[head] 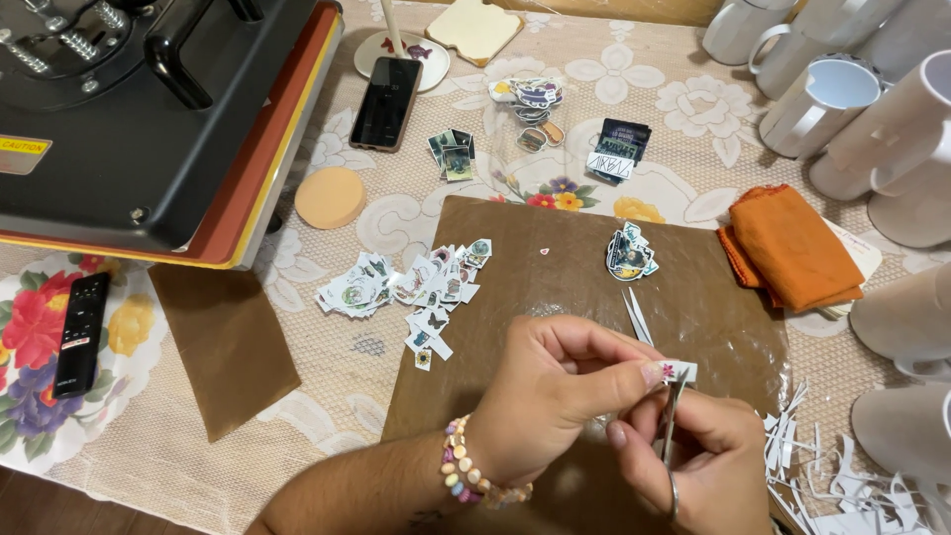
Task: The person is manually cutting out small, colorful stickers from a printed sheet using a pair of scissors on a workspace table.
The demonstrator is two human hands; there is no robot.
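Surface: lace-covered floral tablecloth with a brown work sheet laid on it as the landmark.
Left hand: left hand, above the sheet's near half, thumb and forefinger pinched together on a small flower sticker.
Right hand: right hand, just below the sticker, fingers closed around small scissors whose blades meet the paper.
Doing it well: judging by the tiny piece, short snips and turning the paper, not the blades, keep the cut close to the print and the fingertips safe.
Left of sheet: pile of cut stickers overlapping its left edge; heat press farther left and behind.
On sheet: one sticker stack near its far edge.
Right of sheet: orange cloth, white mugs, paper trimmings at the near right corner.
Room: the sheet's middle offers space; mugs crowd its right side, so elbows are best kept in.
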